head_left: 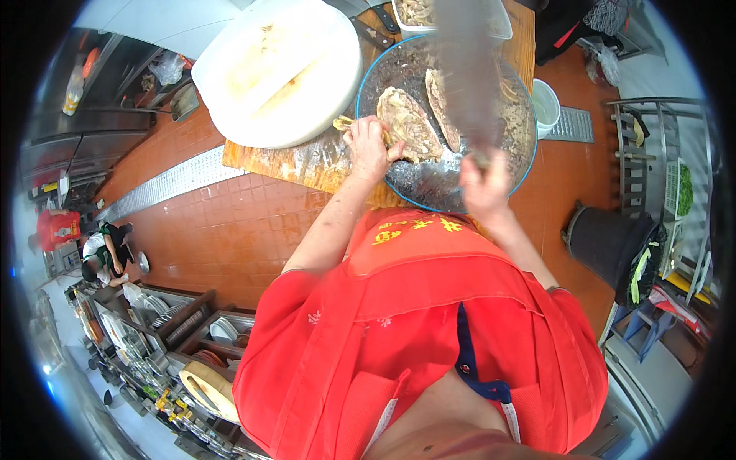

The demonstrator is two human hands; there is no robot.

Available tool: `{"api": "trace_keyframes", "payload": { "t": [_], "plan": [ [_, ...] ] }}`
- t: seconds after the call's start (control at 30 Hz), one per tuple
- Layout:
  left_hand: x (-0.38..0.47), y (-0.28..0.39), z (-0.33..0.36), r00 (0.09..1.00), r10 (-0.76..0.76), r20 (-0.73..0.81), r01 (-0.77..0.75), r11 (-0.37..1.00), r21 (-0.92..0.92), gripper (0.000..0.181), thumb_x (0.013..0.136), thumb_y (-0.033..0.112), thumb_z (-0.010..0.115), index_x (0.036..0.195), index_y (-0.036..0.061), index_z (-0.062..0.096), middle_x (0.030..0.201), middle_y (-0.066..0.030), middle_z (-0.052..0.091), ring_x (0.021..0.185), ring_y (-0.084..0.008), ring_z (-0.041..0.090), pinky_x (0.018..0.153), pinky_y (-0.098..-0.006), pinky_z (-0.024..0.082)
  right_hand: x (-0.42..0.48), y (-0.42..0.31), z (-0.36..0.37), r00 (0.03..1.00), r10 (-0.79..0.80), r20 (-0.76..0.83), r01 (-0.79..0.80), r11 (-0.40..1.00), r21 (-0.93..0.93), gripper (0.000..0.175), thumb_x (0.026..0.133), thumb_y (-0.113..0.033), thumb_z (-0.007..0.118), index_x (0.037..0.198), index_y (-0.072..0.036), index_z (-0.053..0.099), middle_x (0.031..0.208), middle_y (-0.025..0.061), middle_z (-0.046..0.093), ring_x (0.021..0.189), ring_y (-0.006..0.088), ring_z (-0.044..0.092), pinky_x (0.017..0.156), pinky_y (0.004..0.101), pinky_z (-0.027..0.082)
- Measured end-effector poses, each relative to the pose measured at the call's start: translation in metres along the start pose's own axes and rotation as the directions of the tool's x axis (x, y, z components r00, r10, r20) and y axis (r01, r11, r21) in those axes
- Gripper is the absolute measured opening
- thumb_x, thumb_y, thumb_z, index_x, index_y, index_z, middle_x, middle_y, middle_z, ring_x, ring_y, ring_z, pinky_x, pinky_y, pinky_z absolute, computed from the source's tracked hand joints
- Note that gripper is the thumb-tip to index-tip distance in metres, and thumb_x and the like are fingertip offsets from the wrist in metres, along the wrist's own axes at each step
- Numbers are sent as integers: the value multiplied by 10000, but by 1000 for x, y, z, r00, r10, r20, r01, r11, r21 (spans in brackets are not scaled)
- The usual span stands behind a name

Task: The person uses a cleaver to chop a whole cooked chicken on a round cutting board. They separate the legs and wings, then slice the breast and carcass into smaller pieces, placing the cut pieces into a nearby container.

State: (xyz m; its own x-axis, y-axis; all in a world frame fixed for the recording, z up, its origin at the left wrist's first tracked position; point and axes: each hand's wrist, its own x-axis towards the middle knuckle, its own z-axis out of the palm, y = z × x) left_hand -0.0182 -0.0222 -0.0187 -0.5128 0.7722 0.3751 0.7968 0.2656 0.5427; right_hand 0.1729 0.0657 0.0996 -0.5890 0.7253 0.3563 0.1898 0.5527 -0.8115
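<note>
My left hand [371,146] grips the leg end of a piece of pale poultry [409,123], with the yellowish bone end sticking out past my fingers. The piece lies flat on a dark round chopping block [420,181] rimmed by a blue band. In my right hand [486,184] is the handle of a large cleaver, whose blade [468,75] is blurred by motion and hangs over the block. Beside the held piece, and apart from it, a narrower strip of poultry [440,103] lies partly hidden by the blade.
A thick white round cutting board [276,75] stands left of the block on the wooden table [276,167]. Behind are two knives [372,33] and a white tub [405,29] with cut pieces. A white bucket [546,106] and black bin [604,247] stand right; people [106,247] are far left.
</note>
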Motion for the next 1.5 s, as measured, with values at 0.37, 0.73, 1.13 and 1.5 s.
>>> {"api": "trace_keyframes", "payload": {
  "t": [0.37,0.73,1.13,1.5],
  "plan": [
    [2,-1,-4,1000,14,3,-13,1000,-17,444,637,384,733,929,125,523,1020,-66,501,1032,-270,431,859,-462,281,11,3,3,897,298,327,-239,948,-209,290,922,-252,533,1056,-5,460,740,201,628,673,339,630,580,418,487],
    [3,2,-8,999,10,42,-10,1000,5,460,643,408,730,941,116,535,1022,-67,497,1038,-268,431,855,-465,280,-8,37,33,752,473,459,-210,832,-514,347,900,-290,536,999,32,451,798,304,600,813,461,593,699,510,465],
    [-4,1,-8,999,22,34,-22,1000,-4,460,635,384,741,946,118,530,1033,-63,508,1054,-269,428,852,-459,282,-20,26,5,935,263,239,-217,955,-204,326,895,-243,573,1070,6,456,731,244,608,718,437,606,577,463,463],
    [-2,6,-16,990,-47,130,48,999,-2,457,659,356,732,992,115,531,1110,-71,488,1098,-256,417,903,-461,250,-41,37,12,746,508,430,-267,820,-506,335,907,-284,520,975,23,405,736,283,608,740,463,600,666,527,465]
  ]
}}
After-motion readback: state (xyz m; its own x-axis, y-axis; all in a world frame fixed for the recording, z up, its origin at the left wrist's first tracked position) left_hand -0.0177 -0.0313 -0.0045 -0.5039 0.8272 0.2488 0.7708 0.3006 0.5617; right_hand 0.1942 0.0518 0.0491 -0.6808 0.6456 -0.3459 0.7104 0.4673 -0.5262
